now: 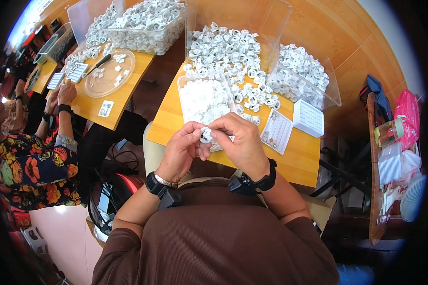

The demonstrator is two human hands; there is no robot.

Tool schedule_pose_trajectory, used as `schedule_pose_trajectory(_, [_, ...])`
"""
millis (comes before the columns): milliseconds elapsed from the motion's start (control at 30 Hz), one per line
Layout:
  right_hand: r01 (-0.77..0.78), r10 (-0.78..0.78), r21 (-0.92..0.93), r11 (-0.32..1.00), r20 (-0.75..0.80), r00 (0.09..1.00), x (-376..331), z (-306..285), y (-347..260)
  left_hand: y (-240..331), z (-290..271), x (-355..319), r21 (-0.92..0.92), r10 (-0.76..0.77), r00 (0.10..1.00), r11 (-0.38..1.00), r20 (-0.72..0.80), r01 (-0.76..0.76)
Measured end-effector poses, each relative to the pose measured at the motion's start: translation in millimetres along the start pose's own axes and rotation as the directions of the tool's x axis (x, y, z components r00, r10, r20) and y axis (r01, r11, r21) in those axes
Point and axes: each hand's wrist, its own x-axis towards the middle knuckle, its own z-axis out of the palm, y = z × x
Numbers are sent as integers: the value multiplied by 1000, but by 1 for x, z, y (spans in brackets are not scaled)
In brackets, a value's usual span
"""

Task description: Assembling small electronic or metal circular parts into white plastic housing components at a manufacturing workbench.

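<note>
Wood-panelled wall (340,45), pale floor (64,244), yellow-topped tables (297,161)

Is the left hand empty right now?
No: the left hand holds a small white part between its fingers, with the right hand at it too.

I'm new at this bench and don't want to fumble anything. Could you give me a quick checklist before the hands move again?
1. Grip: left hand and right hand both hold the small white part: ok.
2. Part's inner detail visible: too small and partly covered: cannot tell.
3. Shallow gridded tray within reach, on the right hand's side: looks ok.
4. Loose ring-shaped parts contained: many lie spread on the yellow table: not ok.
5. Co-worker's hands clear: they are at the separate table on the left: ok.
</note>
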Motion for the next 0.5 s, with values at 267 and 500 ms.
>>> schedule_pose_trajectory(267, [53, -52, -106, 993, 14, 999, -1, 0, 1, -4, -3, 1, -14, 6, 1000, 1000, 20, -6])
schedule_pose_trajectory(500, [58, -57, -97, 994, 11, 998, -1, -2, -3, -7, -2, 1, -23, -12, 999, 1000, 51, 13])
